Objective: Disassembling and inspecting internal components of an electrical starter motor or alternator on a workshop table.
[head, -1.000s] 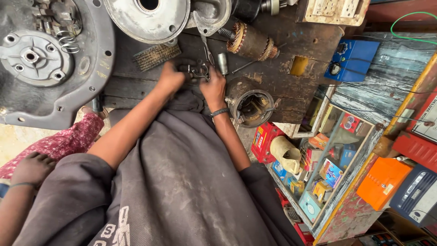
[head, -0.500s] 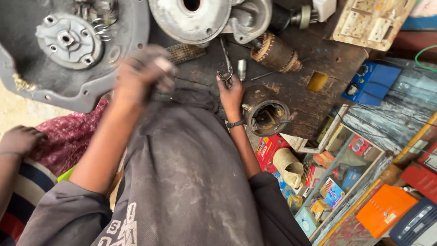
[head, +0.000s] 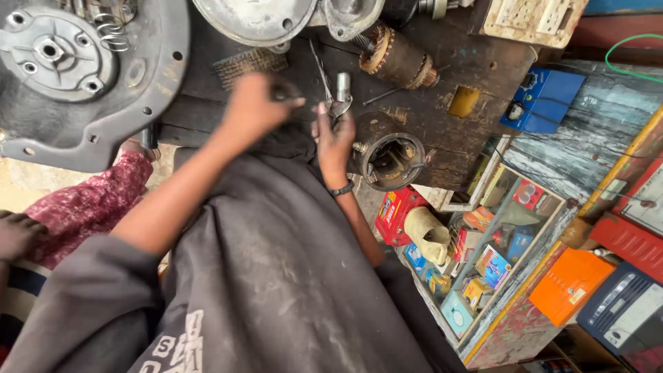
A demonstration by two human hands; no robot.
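My right hand (head: 335, 138), with a dark band on its wrist, pinches a small shiny metal part (head: 339, 106) at the near edge of a dark, oily wooden workbench (head: 442, 131). A thin metal tool (head: 322, 65) and a short metal cylinder (head: 343, 85) lie just beyond that part. My left hand (head: 254, 109) is blurred, with its fingers curled, and hovers over the bench edge a little left of the right hand. I cannot tell whether it holds anything. A dark grey garment (head: 276, 276) covers my arms and lap.
A round motor housing (head: 390, 160) sits right of my right hand, with a copper-wound armature (head: 397, 59) behind it. A large grey metal plate (head: 83, 76) with a spring (head: 114, 38) fills the left. Another person's hand (head: 17, 233) and red patterned sleeve (head: 90, 200) are left. A shelf of small boxes (head: 483, 259) stands lower right.
My left hand has come down from its raised spot to the bench edge near the right hand. The right hand stays on the small metal part. The view has shifted slightly.
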